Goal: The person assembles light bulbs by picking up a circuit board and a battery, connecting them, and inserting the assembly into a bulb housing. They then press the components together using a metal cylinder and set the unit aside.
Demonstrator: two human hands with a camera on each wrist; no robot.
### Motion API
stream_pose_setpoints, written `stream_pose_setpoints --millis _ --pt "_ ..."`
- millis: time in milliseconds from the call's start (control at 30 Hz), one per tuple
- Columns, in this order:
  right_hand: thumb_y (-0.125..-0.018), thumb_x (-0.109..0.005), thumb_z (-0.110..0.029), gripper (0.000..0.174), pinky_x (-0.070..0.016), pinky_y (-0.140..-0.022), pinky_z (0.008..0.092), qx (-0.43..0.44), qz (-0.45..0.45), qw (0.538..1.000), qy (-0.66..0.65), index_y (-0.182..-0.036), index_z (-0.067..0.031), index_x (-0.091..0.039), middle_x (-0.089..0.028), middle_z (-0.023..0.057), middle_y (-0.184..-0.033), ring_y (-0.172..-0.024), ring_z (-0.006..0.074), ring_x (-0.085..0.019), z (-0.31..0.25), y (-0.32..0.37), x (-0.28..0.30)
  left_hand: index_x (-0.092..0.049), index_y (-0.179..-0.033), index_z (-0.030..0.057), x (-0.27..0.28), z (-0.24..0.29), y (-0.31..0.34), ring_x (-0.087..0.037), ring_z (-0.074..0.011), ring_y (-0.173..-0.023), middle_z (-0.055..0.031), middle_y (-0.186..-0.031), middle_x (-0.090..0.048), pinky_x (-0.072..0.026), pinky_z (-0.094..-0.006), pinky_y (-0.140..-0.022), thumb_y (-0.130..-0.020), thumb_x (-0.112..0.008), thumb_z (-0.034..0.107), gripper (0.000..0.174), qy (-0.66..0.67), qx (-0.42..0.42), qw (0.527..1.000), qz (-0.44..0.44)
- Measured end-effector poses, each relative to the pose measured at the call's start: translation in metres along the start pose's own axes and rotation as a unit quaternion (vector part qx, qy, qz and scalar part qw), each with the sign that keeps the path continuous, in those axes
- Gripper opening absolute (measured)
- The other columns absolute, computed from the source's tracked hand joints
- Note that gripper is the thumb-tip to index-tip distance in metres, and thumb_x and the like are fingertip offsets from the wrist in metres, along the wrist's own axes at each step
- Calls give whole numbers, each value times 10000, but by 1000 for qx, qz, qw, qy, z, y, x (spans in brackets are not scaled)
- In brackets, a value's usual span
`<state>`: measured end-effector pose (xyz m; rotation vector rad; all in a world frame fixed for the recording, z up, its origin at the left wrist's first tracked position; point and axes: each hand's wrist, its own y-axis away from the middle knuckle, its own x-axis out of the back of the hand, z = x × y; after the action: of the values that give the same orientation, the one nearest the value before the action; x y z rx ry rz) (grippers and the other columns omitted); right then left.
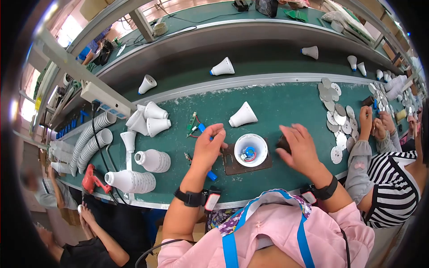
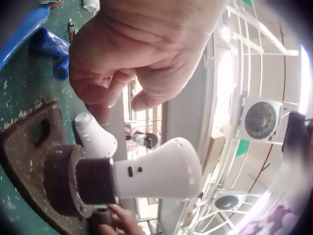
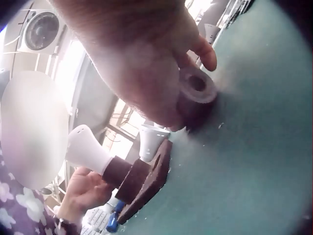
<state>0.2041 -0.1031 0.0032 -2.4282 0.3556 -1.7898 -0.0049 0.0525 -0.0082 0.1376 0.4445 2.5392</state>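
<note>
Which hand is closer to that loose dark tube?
Right. The right hand is up against the loose dark tube; the left hand is farther, beyond the white cone with blue inside.

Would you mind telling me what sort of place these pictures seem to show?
Probably a factory assembly line, perhaps for light bulbs: there are stacked white cone-shaped housings, scattered round discs, and another person working at the same green bench.

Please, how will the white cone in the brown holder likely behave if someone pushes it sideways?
The white cone probably won't roll: its narrow end sits in the brown holder. Pushed hard, it might tip, being wider at top. It seems likely stiff, since its rim looks round and undented.
</note>
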Motion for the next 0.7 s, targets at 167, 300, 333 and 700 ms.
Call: stream_pose_setpoints --millis 167,300,333,700 --pt "-573 -764 -290 832 -355 -922 436 163 6 948 -274 -1252 -21 -366 -426 196 -1190 -1118 363 -407 -52 -35 -1 -521 -1105 1 -8 -18 -34 -575 -169 -723 -121 -1021 -544 -466 -265 -612 -796 -584 184 365 -239 -189 951 45" --pt "-601 -739 -192 747 -410 -868 376 129 143 953 -233 -1229 3 -384 -462 188 -1129 -1020 335 -487 -36 -35 -4 -523 -1092 1 -16 -9 -33 -576 -237 -757 -168 -1096 -501 -481 -297 -656 -765 -602 177 380 -292 -180 938 46" --pt "-691 -668 -138 615 -422 -848 343 12 144 930 -339 -1221 10 -393 -486 168 -1112 -962 273 -528 -25 -33 -7 -523 -1092 1 -15 -11 -34 -576 -237 -757 -168 -1096 -501 -481 -297 -656 -765 -602 177 380 -290 -175 940 45" --pt "-858 -551 -262 460 -484 -730 278 -289 171 796 -504 -1205 3 -409 -502 108 -1110 -931 168 -534 72 -22 -10 -497 -1129 -11 -20 -23 -64 -550 -281 -903 -185 -1107 -494 -488 -303 -688 -748 -615 163 436 -403 -239 883 47"
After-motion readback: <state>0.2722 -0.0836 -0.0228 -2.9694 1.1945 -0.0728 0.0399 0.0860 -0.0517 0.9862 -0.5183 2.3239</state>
